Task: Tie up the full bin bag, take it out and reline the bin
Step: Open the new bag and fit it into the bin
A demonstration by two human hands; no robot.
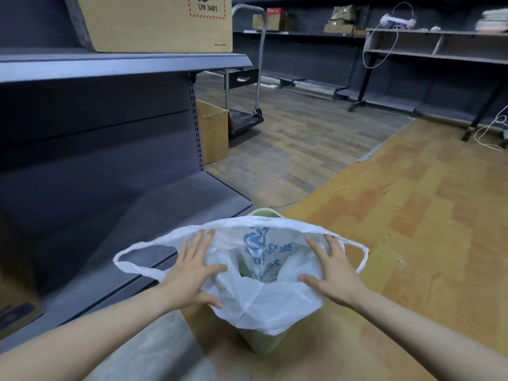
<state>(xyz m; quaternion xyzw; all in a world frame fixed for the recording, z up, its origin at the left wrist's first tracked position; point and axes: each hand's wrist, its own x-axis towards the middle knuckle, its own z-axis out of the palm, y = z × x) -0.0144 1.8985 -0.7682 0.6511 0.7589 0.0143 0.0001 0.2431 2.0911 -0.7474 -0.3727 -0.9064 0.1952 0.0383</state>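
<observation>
A person's left hand and right hand, fingers spread wide and flat, press against opposite sides of a white plastic bag, holding its mouth open over a pale green bin on the floor. The bag hangs down into the bin, its two loop handles trailing outward. Grey metal shelving stands just beside the bin, a cardboard box on top; a platform trolley waits well beyond.

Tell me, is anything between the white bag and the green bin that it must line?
Nothing visible. The white plastic bag already hangs into the pale green bin, and the left hand and right hand spread its mouth.
</observation>
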